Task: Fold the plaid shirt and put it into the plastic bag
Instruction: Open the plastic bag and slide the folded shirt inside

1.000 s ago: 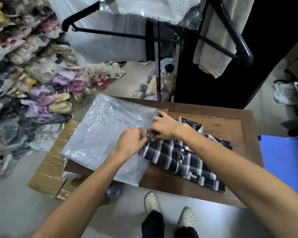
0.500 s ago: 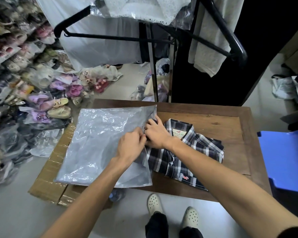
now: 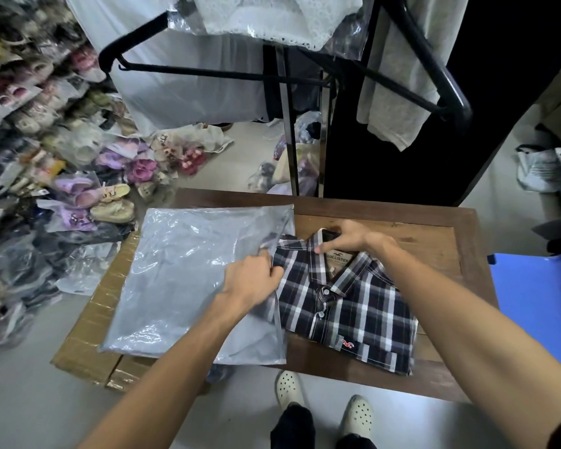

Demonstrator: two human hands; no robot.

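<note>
A folded dark plaid shirt (image 3: 353, 306) lies on the wooden table (image 3: 434, 228), collar facing away from me. To its left lies a grey translucent plastic bag (image 3: 182, 280), flat, with its open edge overlapping the shirt's left side. My left hand (image 3: 253, 280) pinches that bag edge at the shirt's left shoulder. My right hand (image 3: 347, 236) grips the shirt's collar at the far end. The shirt's left edge shows through the bag's flap.
A cardboard box (image 3: 88, 345) sits under the bag's left part. A black clothes rack (image 3: 305, 76) with hanging garments stands behind the table. Bagged shoes (image 3: 46, 157) pile up on the left. A blue surface (image 3: 538, 306) is on the right. My feet (image 3: 324, 400) are below the table.
My right hand moved from the bag's opening to the shirt's collar. The shirt's collar end now lies closer to the bag mouth. My left hand kept hold of the bag edge.
</note>
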